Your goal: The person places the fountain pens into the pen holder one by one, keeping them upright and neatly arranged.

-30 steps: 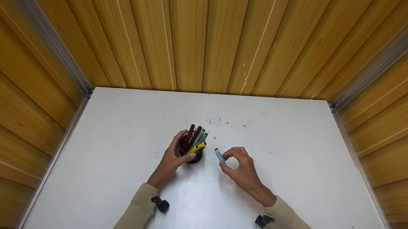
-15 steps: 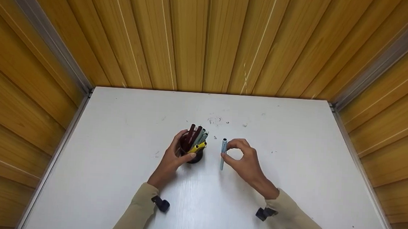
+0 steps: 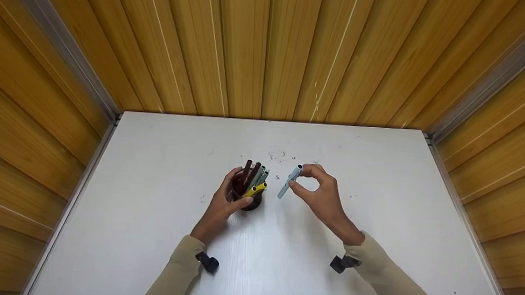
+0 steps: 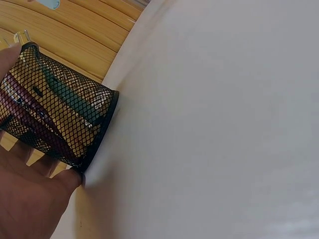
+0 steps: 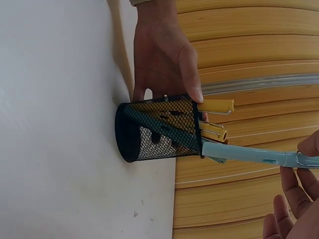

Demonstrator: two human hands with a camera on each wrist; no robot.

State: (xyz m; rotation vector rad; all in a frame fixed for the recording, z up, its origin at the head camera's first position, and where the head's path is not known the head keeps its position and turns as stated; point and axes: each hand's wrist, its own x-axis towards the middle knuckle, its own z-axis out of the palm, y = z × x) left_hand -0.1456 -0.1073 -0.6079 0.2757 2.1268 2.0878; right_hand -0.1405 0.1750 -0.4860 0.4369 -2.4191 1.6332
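My left hand (image 3: pixel 218 206) grips a black mesh pen holder (image 4: pixel 65 107) that stands on the white table, its thumb over the rim. Dark red pens (image 3: pixel 245 176), grey-green pens (image 3: pixel 259 177) and yellow pens (image 5: pixel 215 105) lean inside it. To the right of the holder, my right hand (image 3: pixel 325 199) pinches a light blue pen (image 3: pixel 286 187) by its capped end between thumb and fingertips. The pen is tilted, its lower end pointing toward the holder. That end appears right at the rim in the right wrist view; the head view shows a gap.
The white table (image 3: pixel 152 159) has small dark marks (image 3: pixel 278 156) behind the holder. Wood-grain panels (image 3: pixel 268 52) wall in its back and sides. Each sleeved wrist wears a small black camera (image 3: pixel 345 263).
My right hand has moved away from me and slightly right with the light blue pen, which has turned so its lower end points toward the holder. The left hand and holder stay in place.
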